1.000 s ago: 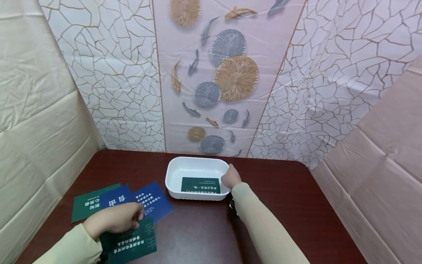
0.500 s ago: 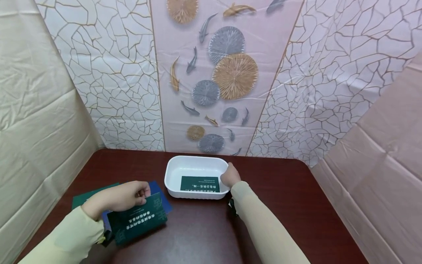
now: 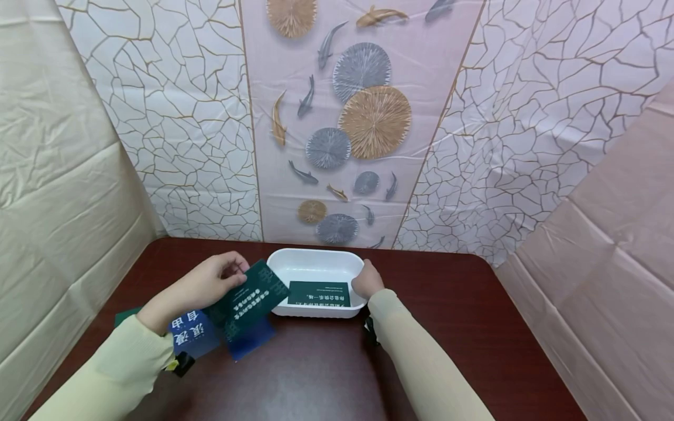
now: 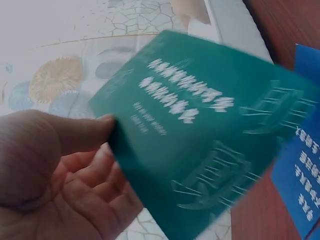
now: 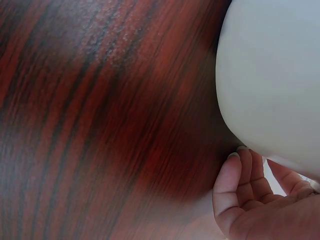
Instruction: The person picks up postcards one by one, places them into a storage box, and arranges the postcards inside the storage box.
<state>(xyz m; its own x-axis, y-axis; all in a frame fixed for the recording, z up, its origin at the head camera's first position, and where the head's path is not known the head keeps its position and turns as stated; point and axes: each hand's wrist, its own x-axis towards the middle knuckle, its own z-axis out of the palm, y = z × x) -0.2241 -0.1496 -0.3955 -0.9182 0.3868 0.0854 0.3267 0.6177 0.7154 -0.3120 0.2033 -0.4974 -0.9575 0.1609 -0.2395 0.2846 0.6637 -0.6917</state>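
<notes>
My left hand (image 3: pixel 210 283) pinches a dark green printed card (image 3: pixel 256 297) by its edge, thumb on the printed face in the left wrist view. The raised card (image 4: pixel 200 135) tilts, and its far corner overlaps the left end of a white plastic tray (image 3: pixel 310 266). Another green card (image 3: pixel 319 294) with white lettering lies inside that tray, near its front wall. At the tray's right end, my right hand (image 3: pixel 368 279) grips the rim. In the right wrist view, curled fingers (image 5: pixel 227 180) show against the outside of the tray wall.
Below the left hand, a blue card (image 3: pixel 196 339) and a second blue card (image 3: pixel 253 340) lie on the dark red-brown table (image 3: pixel 326 374). A green card (image 3: pixel 125 316) is mostly hidden by the left forearm. A patterned cloth backdrop (image 3: pixel 337 146) stands behind the table.
My left hand has picked up the green card from the near left of the table and carried it forward and right to the tray's left end. The right hand stays on the tray.
</notes>
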